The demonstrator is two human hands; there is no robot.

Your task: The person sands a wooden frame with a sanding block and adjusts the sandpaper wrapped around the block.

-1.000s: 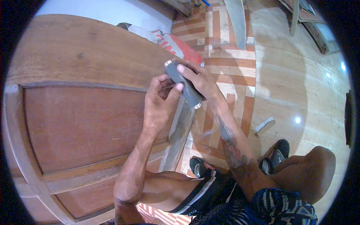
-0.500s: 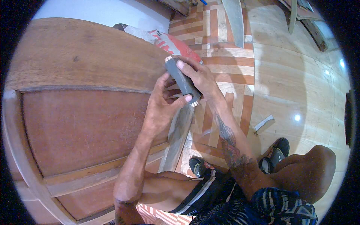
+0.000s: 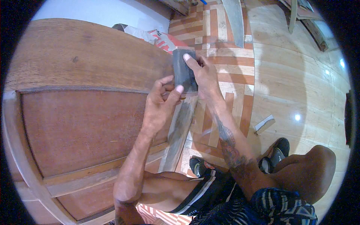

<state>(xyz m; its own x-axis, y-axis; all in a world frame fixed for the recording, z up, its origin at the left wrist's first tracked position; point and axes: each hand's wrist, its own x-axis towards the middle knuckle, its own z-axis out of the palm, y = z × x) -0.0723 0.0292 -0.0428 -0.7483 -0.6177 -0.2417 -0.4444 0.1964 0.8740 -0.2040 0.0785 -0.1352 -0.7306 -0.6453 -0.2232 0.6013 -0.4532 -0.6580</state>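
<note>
A sanding block [image 3: 182,71], wood wrapped in dark grey sandpaper, is held upright in front of me, its broad face turned toward me. My right hand [image 3: 205,77] grips it along the right side, thumb on the upper face and fingers behind. At the lower left corner, the thumb of my left hand [image 3: 161,103] presses on the face, while its curled fingers are at the left edge. Some fingertips of both hands are hidden. Just left of the block is a panelled wooden door [image 3: 86,60], with a brown recessed panel [image 3: 82,131].
Behind the door's far edge lies a red and white plastic bag [image 3: 167,41]. A small pale offcut [image 3: 264,124] is on the tiled floor [image 3: 277,82] at right. A grey board [image 3: 234,22] and wooden pieces [image 3: 315,35] are farther back. My feet and knees are close below.
The sanding block has turned from a slant, narrow side showing, to upright with its broad face showing. My right hand has shifted slightly; my left thumb has moved up and left.
</note>
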